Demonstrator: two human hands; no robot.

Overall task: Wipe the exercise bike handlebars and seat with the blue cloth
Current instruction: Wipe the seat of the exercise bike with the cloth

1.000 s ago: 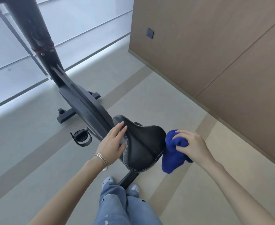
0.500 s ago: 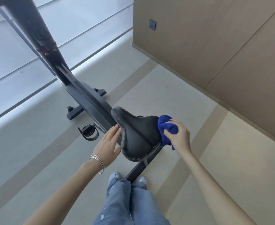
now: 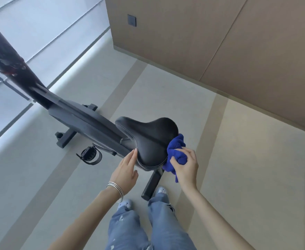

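Black frame of the exercise bike [image 3: 79, 118] ran from far left toward the near middle, mast rising out of view at upper left; handlebars not in view. Hung below the frame at near left: a strapped pedal [image 3: 89, 155].

Rested against the seat's left near edge: left hand [image 3: 125, 170], fingers held straight and pressed together, fingertips touching the stitched rim, thumb apart below; gripped nothing, only steadied. Two thin bangles [image 3: 116, 191] sat at that wrist.

Padded black vinyl on the seat [image 3: 149, 139], smooth and slightly glossy, probably firm under a soft skin and a little slick, fixed on its post and so not to be lifted, only pressed on. Long axis ran far-left to near-right: narrow nose pointed far and left toward the mast, broad back end lay near, between the two hands.

Bunched against the seat's right near edge: blue cloth [image 3: 176, 150], soft, light and limp, a loose tail drooping below. Best held as a wad in the palm, so judged, to keep that tail from dragging.

Closed over the cloth: right hand [image 3: 186, 165], fingers curled and pinching the wad against the seat's side. Below, jeans and pale shoes on grey floor.
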